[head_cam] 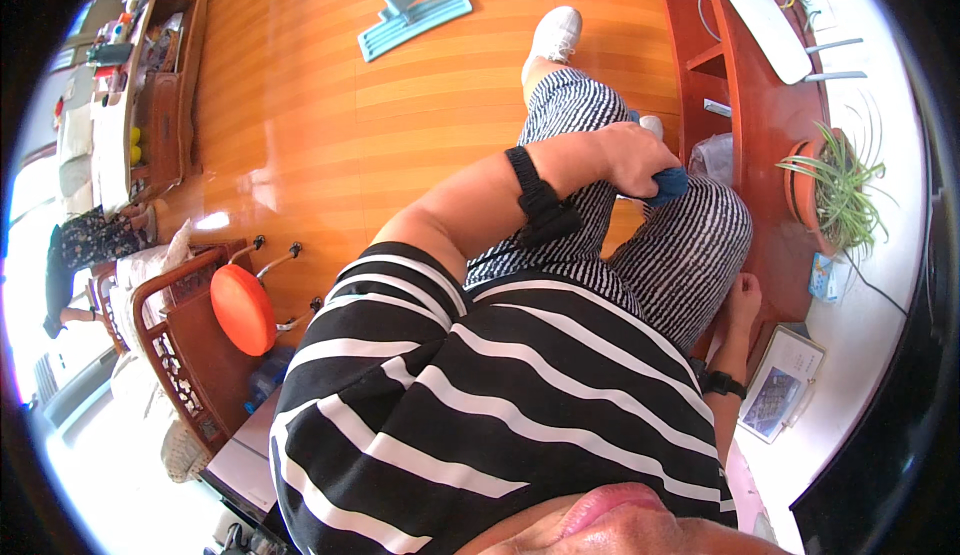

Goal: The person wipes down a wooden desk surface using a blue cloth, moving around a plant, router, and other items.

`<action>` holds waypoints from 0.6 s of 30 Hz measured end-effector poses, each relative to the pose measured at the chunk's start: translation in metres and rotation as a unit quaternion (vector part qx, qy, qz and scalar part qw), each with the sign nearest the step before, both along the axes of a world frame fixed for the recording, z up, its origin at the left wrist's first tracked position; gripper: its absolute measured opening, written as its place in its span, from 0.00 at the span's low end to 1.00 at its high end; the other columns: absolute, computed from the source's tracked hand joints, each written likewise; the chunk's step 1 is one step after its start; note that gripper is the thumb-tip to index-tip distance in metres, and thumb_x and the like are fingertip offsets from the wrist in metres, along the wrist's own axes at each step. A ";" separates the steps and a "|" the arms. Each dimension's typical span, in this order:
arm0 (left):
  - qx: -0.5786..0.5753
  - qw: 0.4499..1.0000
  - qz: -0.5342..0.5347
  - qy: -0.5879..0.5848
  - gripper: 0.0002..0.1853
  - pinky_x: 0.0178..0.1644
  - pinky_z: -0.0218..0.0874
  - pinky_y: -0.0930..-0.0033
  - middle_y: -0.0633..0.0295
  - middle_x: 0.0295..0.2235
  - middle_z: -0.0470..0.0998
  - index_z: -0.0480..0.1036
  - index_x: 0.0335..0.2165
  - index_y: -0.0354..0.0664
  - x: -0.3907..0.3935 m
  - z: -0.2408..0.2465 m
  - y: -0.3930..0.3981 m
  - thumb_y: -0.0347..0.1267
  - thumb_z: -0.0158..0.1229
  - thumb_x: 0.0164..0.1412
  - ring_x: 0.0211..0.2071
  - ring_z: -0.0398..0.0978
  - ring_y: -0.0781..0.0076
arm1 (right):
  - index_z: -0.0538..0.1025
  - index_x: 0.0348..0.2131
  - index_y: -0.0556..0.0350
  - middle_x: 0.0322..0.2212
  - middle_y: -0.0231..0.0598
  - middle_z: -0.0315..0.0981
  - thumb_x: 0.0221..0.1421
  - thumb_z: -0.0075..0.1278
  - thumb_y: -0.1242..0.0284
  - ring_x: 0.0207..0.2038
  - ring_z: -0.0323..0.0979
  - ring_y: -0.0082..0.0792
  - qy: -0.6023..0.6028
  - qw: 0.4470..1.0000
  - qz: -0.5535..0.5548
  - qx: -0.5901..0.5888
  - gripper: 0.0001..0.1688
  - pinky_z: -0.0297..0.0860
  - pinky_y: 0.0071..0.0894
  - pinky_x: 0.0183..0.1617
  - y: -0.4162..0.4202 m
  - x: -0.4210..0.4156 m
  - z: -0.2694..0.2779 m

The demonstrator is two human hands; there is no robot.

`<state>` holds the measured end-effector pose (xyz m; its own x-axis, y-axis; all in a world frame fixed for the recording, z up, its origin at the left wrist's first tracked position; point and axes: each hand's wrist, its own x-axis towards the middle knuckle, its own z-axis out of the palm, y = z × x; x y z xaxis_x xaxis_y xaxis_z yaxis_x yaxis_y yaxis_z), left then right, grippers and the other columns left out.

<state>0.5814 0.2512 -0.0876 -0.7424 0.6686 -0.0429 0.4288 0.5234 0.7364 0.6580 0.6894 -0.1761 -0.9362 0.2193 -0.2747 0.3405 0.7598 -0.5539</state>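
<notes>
My left hand (636, 159) reaches across my body, with its fingers closed around a dark blue cloth (667, 186) above my knees. The cloth bunches out below the fingers, and a bit of blue shows on the far side of the hand. Beside my right thigh is my right hand (742, 298), close to the red wooden cabinet (776, 255). Its fingers are partly hidden, so their grip is unclear. I wear striped trousers (686, 255) and white shoes (556, 34), and both wrists carry black bands.
A teal flat mop (416, 21) lies on the wooden floor (300, 105). The cabinet top bears a white router (769, 26), a potted spider plant (806, 187) and a framed picture (782, 386). To my left stand an orange wheeled stool (244, 310), a carved wooden chair (187, 337) and another person (94, 240).
</notes>
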 end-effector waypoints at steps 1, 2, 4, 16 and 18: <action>0.014 1.000 0.011 0.007 0.16 0.43 0.63 0.51 0.52 0.32 0.78 0.73 0.35 0.45 0.009 0.000 0.000 0.35 0.57 0.43 0.39 0.74 0.50 | 0.74 0.33 0.58 0.25 0.38 0.75 0.54 0.52 0.67 0.28 0.71 0.28 0.021 1.000 0.018 0.008 0.12 0.67 0.27 0.35 -0.001 0.002 -0.002; 0.059 0.998 0.004 0.009 0.15 0.42 0.64 0.52 0.51 0.31 0.77 0.73 0.34 0.42 0.018 0.001 -0.002 0.32 0.57 0.43 0.37 0.75 0.50 | 0.74 0.33 0.58 0.25 0.37 0.74 0.54 0.52 0.67 0.28 0.71 0.27 0.043 0.998 0.036 0.015 0.12 0.67 0.27 0.35 -0.004 0.004 -0.003; 0.093 0.995 -0.006 -0.038 0.13 0.40 0.64 0.54 0.51 0.30 0.77 0.72 0.33 0.41 0.039 0.021 -0.007 0.30 0.55 0.43 0.35 0.74 0.50 | 0.71 0.34 0.56 0.23 0.35 0.72 0.52 0.54 0.69 0.26 0.70 0.28 0.042 0.997 0.041 0.043 0.12 0.67 0.28 0.34 -0.019 0.005 0.002; 0.250 0.957 0.035 -0.145 0.18 0.44 0.63 0.67 0.56 0.32 0.77 0.72 0.40 0.34 0.137 0.061 -0.007 0.21 0.52 0.45 0.36 0.74 0.67 | 0.71 0.34 0.51 0.30 0.48 0.75 0.50 0.53 0.65 0.36 0.74 0.51 0.058 0.989 0.087 0.104 0.13 0.68 0.43 0.40 -0.018 -0.013 -0.006; 0.264 0.939 0.079 -0.207 0.18 0.46 0.62 0.70 0.61 0.34 0.77 0.71 0.42 0.33 0.142 0.046 -0.010 0.22 0.52 0.48 0.38 0.71 0.75 | 0.72 0.33 0.52 0.30 0.48 0.76 0.49 0.54 0.64 0.36 0.74 0.50 0.047 0.993 0.078 0.078 0.13 0.68 0.43 0.41 -0.020 -0.017 -0.003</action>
